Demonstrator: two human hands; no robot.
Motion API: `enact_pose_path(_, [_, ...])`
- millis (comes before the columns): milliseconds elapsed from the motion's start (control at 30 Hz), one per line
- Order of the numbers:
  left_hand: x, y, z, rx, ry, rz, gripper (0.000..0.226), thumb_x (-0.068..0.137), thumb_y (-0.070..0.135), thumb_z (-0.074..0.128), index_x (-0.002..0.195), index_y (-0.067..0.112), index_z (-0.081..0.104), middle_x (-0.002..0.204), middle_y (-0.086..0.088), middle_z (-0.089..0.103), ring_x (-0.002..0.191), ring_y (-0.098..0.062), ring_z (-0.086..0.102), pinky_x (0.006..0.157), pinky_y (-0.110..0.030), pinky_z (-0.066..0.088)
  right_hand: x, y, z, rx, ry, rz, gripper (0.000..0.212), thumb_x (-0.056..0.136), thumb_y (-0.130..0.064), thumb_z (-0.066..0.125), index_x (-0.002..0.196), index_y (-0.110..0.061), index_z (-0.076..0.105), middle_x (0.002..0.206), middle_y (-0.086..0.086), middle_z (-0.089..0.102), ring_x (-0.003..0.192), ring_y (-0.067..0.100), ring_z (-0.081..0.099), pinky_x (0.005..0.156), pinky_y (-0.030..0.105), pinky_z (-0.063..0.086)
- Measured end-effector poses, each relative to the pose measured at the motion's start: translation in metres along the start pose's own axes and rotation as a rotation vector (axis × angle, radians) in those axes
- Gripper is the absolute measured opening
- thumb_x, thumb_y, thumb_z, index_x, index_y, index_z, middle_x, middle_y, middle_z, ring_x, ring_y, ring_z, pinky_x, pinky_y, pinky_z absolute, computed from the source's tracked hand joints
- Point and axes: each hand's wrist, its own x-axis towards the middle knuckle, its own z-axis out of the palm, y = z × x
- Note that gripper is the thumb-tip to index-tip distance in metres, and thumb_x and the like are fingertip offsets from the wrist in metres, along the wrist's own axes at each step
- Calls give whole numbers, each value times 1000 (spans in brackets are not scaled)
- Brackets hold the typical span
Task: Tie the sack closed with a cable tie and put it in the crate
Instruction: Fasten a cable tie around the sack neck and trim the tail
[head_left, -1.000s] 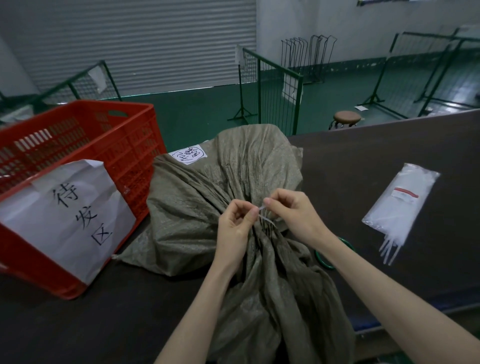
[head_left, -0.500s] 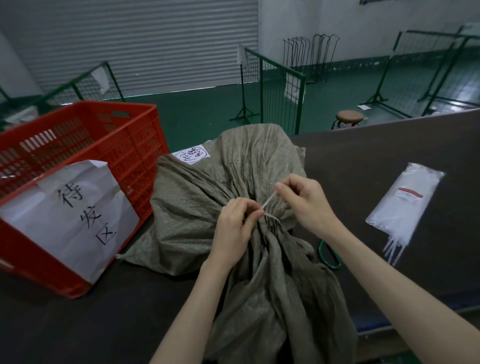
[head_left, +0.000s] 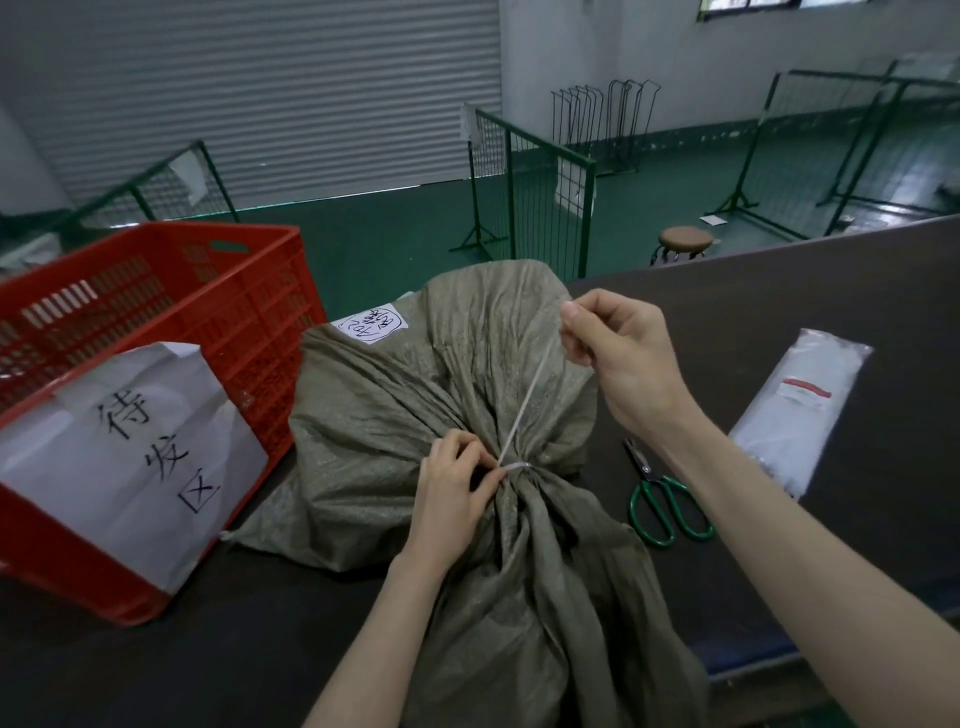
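A grey-green woven sack (head_left: 405, 405) lies on the dark table, its neck gathered into a tight bunch. A white cable tie (head_left: 524, 410) circles that neck, and its long tail runs up and to the right. My left hand (head_left: 457, 483) pinches the tie's head at the neck. My right hand (head_left: 618, 353) holds the tail's end, stretched taut above the sack. A red plastic crate (head_left: 208, 291) with a white paper sign stands to the sack's left.
Green-handled scissors (head_left: 665, 504) lie on the table just right of the sack. A clear bag of spare cable ties (head_left: 805, 405) lies further right. The table's far edge runs behind the sack; green mesh fences and a stool stand on the floor beyond.
My right hand has drawn the tie's tail up and to the right, away from the neck. The loop has closed tight around the bunch. The scissors have come into full view.
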Motion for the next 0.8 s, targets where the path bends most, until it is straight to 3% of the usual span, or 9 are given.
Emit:
enact_pose_path(367, [-4, 10, 6, 110, 0, -33, 13, 84, 25, 68, 84, 14, 62, 96, -1, 53, 91, -20, 50, 76, -39, 47, -1, -11, -4, 62, -19, -16, 23, 91, -4, 55, 69, -8, 59, 56, -4, 51, 54, 11, 42, 53, 19, 38])
enact_pose_path(600, [-2, 24, 7, 51, 55, -105, 9, 86, 22, 66, 85, 13, 64, 94, -1, 50, 93, -17, 46, 82, -33, 41, 3, -11, -2, 125, -33, 11, 26, 91, -10, 54, 66, -14, 58, 56, -4, 51, 55, 13, 40, 55, 25, 35])
enact_pose_path(700, [-3, 32, 3, -85, 89, -179, 13, 92, 23, 58, 84, 14, 63, 87, 1, 52, 85, -15, 49, 77, -29, 40, 0, -11, -2, -19, -96, -16, 26, 96, -13, 51, 70, -9, 54, 61, 2, 47, 57, 13, 41, 58, 24, 38])
enact_pose_path(800, [-7, 36, -3, -303, 105, -278, 20, 97, 16, 50, 82, 11, 63, 77, 1, 61, 72, -9, 56, 67, -24, 41, -6, -11, -3, -44, -129, -43, 32, 94, -32, 50, 74, -6, 53, 63, 0, 49, 57, 11, 44, 58, 22, 40])
